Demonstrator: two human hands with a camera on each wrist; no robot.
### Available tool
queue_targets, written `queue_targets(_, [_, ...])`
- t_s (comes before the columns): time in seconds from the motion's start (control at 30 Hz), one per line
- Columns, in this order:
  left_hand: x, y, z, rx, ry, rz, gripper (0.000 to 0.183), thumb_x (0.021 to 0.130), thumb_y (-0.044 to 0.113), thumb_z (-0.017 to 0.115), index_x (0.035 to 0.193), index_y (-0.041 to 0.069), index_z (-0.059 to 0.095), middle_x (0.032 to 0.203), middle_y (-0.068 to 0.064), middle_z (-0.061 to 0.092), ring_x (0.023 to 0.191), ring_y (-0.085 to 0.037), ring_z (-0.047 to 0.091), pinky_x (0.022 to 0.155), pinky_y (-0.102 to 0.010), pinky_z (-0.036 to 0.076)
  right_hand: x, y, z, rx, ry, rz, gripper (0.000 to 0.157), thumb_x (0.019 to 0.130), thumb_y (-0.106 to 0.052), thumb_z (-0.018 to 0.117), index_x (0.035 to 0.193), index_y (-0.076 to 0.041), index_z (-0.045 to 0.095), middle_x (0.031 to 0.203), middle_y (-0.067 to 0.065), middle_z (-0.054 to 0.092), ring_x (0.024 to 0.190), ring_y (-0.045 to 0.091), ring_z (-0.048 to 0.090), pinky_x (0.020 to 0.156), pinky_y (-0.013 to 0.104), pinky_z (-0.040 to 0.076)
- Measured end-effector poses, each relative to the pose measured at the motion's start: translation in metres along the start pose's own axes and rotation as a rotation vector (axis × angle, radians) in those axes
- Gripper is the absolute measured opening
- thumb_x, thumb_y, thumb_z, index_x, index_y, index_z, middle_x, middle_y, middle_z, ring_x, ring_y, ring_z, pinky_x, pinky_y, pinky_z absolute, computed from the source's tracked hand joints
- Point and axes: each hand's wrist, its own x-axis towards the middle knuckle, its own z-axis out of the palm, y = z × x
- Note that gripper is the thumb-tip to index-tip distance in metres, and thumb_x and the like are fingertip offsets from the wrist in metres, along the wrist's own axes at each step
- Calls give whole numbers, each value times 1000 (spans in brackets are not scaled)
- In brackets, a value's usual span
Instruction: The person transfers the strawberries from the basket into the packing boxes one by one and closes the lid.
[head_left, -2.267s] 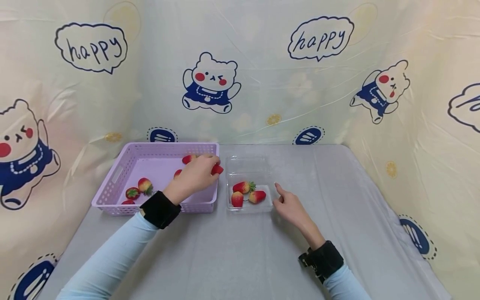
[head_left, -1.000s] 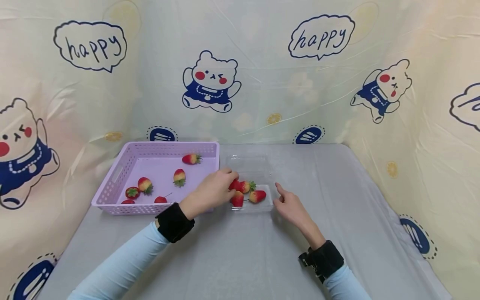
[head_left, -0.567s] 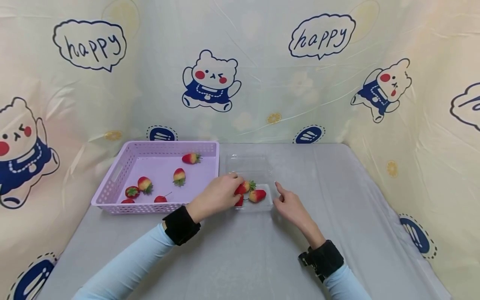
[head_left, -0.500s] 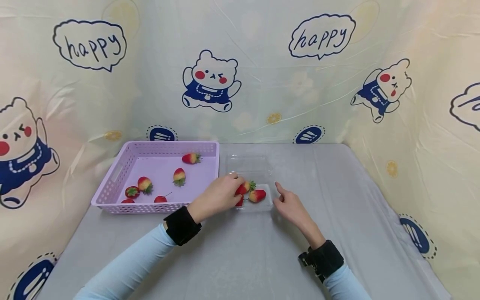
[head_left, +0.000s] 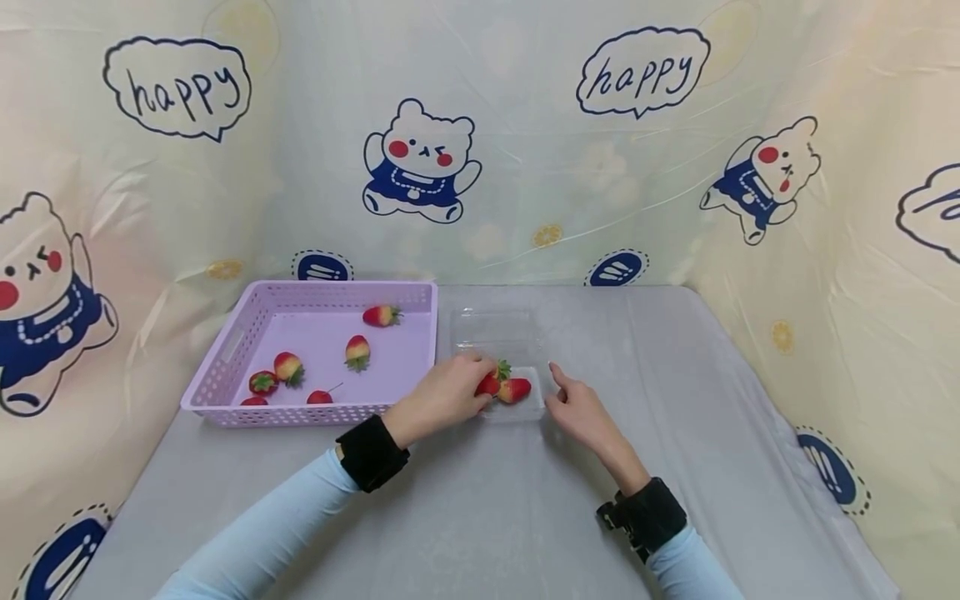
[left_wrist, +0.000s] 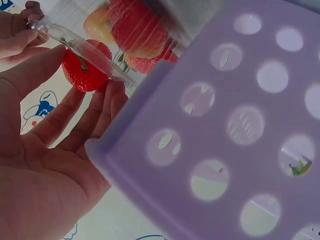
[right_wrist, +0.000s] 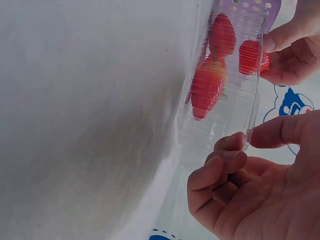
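Observation:
My left hand [head_left: 442,392] reaches over the left side of a clear plastic clamshell box [head_left: 534,410]. Between its thumb and fingers it holds a red strawberry [left_wrist: 86,70], seen in the left wrist view right at the box's rim; in the head view the hand covers it. Other strawberries [head_left: 515,390] lie inside the box, one partly behind my fingers. At the box's right side, my right hand [head_left: 585,412] pinches the rim between thumb and curled fingers, index finger [head_left: 555,372] raised in the head view.
To the left of the box stands a lilac perforated basket [head_left: 318,333] with several strawberries [head_left: 357,352] and a stemmed red cherry-like fruit [head_left: 319,397]. The box's transparent lid [head_left: 495,327] lies folded back behind it. A grey cloth [head_left: 480,517] covers the table.
My left hand has moved right with the strawberry, from above the basket's right wall to inside the box's left side. The right hand stays at the box's rim.

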Motion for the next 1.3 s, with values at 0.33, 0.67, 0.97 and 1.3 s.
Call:
queue_targets(0.33, [-1,-1,7,-7,-15,38,38,91,14,84,125,4,70,114,-10,68,91,-20,60,80,-33,55,0,0,2,-2,4,0,60,102,-9,55,159,2,40,60,-3,37,50,14,32,52,28,31])
queue_targets(0.67, [3,2,14,-12,-43,40,33,90,12,85,121,7,72,113,-6,68,95,-19,60,89,-34,57,-1,-1,2,-2,2,7,61,101,-10,55,159,2,40,60,-3,38,51,14,32,53,28,31])
queue_targets(0.97, [10,-2,18,-70,-65,60,28,91,12,85,117,7,74,104,-3,66,89,-18,57,76,-28,53,-1,-1,1,-2,15,12,61,101,-10,55,159,2,41,61,-2,38,51,14,32,53,28,31])
queue_targets(1.3, [12,-3,19,-61,-76,71,33,91,13,85,122,8,75,104,-2,67,89,-18,58,79,-28,53,-1,-1,2,-4,21,17,61,100,-9,54,158,3,41,62,-1,40,52,14,33,53,29,32])
